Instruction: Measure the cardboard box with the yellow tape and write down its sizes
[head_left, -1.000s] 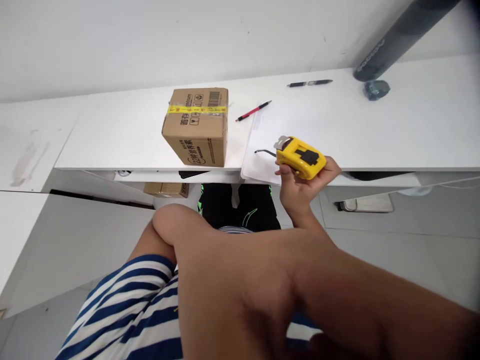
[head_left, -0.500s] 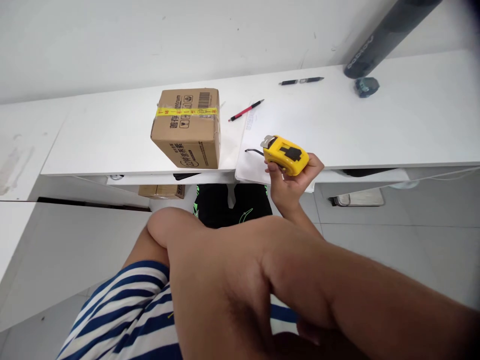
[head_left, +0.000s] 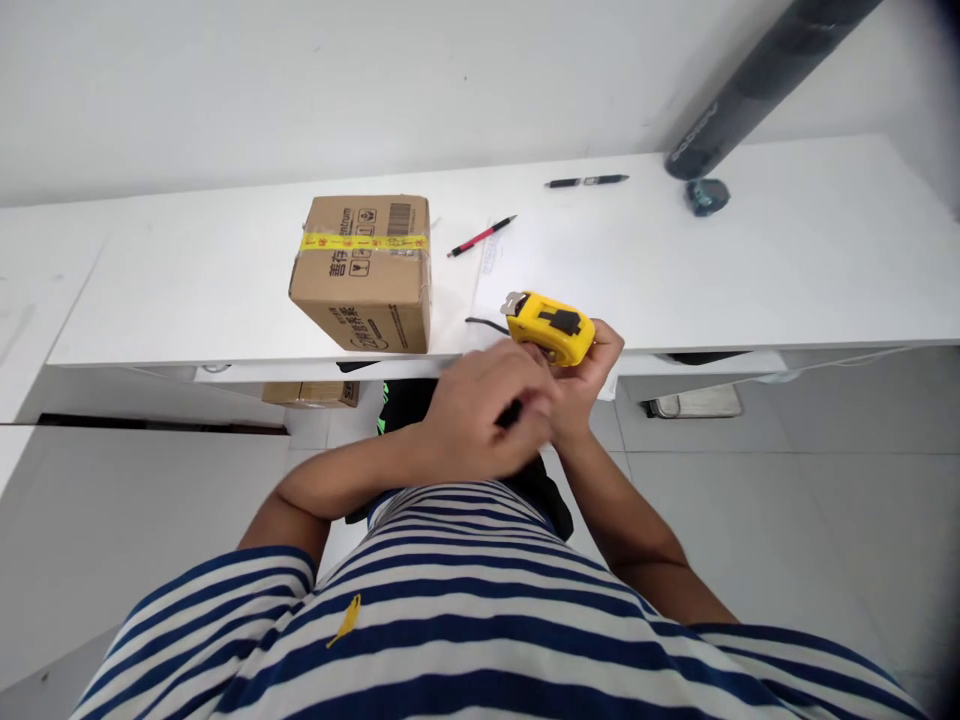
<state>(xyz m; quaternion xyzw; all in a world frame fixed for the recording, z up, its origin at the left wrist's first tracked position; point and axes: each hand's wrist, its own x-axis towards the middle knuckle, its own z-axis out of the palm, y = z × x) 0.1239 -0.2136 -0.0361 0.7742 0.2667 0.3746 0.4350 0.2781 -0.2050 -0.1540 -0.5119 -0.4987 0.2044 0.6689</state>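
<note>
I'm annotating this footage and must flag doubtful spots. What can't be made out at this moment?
All in the head view:
- Left hand: fingertips blurred; whether they touch the right hand is unclear.
- Right hand: partly hidden by the left hand and the yellow tape measure.
- Dark tube: far end cut off by the top edge.
- Paper: print too small to read.

Yellow tape measure [head_left: 551, 330], blue-striped shirt [head_left: 480, 610]

Brown cardboard box [head_left: 367, 275]: "善存", "ntrum" and wine-glass sign on top; "22" on front.
Dark cylindrical tube [head_left: 765, 85]: lettering unclear.
</note>
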